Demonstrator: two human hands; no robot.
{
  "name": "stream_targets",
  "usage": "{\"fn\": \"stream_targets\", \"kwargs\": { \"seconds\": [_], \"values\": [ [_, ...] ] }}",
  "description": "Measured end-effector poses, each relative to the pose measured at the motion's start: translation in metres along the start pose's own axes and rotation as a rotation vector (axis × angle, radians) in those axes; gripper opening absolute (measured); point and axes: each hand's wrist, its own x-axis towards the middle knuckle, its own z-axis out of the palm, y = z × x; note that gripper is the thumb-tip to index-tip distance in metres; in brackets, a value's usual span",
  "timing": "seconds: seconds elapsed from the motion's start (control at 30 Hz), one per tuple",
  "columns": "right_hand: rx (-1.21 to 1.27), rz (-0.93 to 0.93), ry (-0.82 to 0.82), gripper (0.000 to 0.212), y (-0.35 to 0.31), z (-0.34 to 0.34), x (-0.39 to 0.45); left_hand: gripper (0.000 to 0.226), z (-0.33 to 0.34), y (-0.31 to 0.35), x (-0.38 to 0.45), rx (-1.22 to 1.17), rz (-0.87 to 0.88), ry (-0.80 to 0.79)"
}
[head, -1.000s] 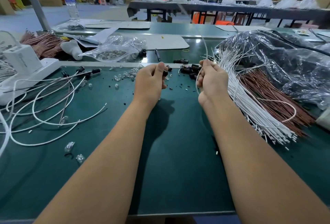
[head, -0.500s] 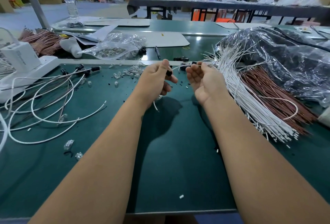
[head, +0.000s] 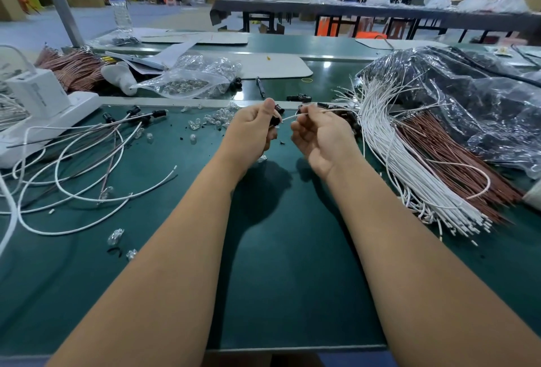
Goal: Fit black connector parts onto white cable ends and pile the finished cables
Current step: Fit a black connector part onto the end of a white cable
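Above the middle of the desk (head: 287, 293), toward its far edge, a black connector (head: 275, 120) sits pinched in the left hand (head: 251, 132), thumb on top and fingers (head: 270, 135) clenched round it. A white cable (head: 295, 116) runs from it to the right hand (head: 320, 135), whose fingers grasp the wire near its end. The cable tip meets the connector's mouth; whether it is fully seated I cannot tell.

By my reading, this cable is mid-fit and not yet ready to pile. Near the desk's left edge lies a loose pile of finished cables (head: 76, 167), several with black caps showing at their far ends, so some of the work looks done. Toward the right edge a thick bundle of bare white cables (head: 409, 173) lies beside brown wires (head: 456, 167), so most of the job seems left. Spare black connectors (head: 300, 98) lie along the far edge, just beyond the hands, and small clear parts (head: 216, 120) are scattered close by.
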Motion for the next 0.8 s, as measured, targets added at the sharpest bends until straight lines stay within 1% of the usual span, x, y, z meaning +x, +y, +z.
{"fn": "stream_targets", "kwargs": {
  "seconds": [0.07,0.1,0.17,0.23,0.27,0.33,0.37,0.43,0.5,0.6,0.7,0.8],
  "values": [
    [0.084,-0.048,0.078,0.026,-0.003,-0.004,0.003,0.037,-0.002,-0.002,0.001,-0.009,0.001,0.037],
    [0.117,-0.054,0.093,0.026,-0.004,-0.006,0.004,0.038,-0.004,-0.003,0.002,0.008,0.005,0.053],
    [0.113,-0.024,0.069,0.026,-0.005,-0.007,0.003,0.04,-0.006,-0.005,0.003,0.06,0.019,0.073],
    [0.003,0.042,-0.022,0.022,-0.002,-0.004,0.0,0.04,-0.006,-0.006,0.004,0.093,0.033,0.08],
    [-0.089,0.062,-0.074,0.019,0.0,-0.002,-0.002,0.041,-0.005,-0.006,0.004,0.105,0.042,0.077],
    [-0.291,0.047,-0.153,0.013,0.004,0.001,-0.005,0.044,-0.003,-0.007,0.004,0.131,0.063,0.067],
    [-0.358,0.023,-0.171,0.012,0.006,0.003,-0.005,0.045,-0.003,-0.007,0.005,0.14,0.07,0.063],
    [-0.402,-0.018,-0.161,0.014,0.008,0.004,-0.006,0.045,-0.003,-0.007,0.005,0.143,0.073,0.065],
    [-0.359,-0.059,-0.089,0.015,0.008,0.004,-0.005,0.041,-0.004,-0.007,0.004,0.134,0.065,0.087],
    [-0.217,-0.081,0.031,0.018,0.006,0.0,-0.001,0.038,-0.007,-0.008,0.005,0.097,0.025,0.13],
    [-0.097,-0.063,0.051,0.018,0.003,-0.003,0.0,0.036,-0.01,-0.009,0.006,0.021,-0.027,0.15],
    [-0.069,-0.078,0.035,0.016,0.003,-0.003,-0.001,0.03,-0.01,-0.007,0.005,-0.067,-0.047,0.165]
  ]
}}
